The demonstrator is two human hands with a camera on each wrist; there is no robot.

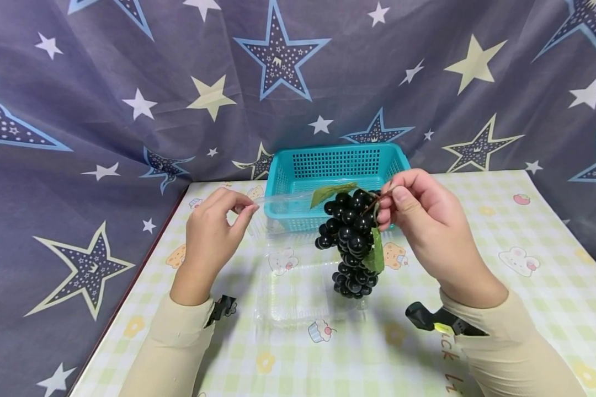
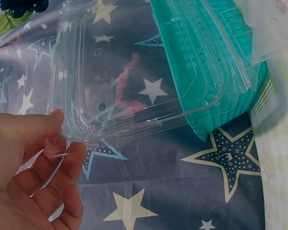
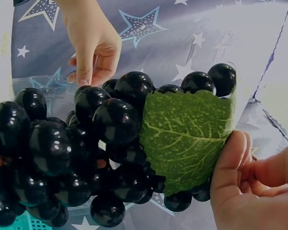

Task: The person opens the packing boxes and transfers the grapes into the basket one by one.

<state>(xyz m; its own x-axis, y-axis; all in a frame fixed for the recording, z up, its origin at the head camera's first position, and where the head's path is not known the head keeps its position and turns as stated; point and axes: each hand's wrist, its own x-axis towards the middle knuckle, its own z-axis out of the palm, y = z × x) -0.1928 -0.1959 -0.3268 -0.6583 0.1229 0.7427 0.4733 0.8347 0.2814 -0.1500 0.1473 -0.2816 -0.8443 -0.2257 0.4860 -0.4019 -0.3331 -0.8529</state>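
Observation:
A bunch of black grapes (image 1: 350, 237) with green leaves hangs from its brown stem, which my right hand (image 1: 422, 226) pinches between thumb and fingers. The bunch is over a clear plastic clamshell box (image 1: 298, 292) on the table. At the box's raised lid (image 2: 134, 96), my left hand (image 1: 216, 237) pinches the corner between thumb and fingers. In the right wrist view a leaf (image 3: 187, 139) lies close by the right fingertips, and the grapes (image 3: 53, 148) fill the left side.
Behind the box stands a turquoise plastic basket (image 1: 338, 212) with perforated walls. A checked tablecloth (image 1: 501, 325) with printed animals and flowers covers the table. A dark star-patterned curtain (image 1: 347, 66) hangs close behind and at the sides.

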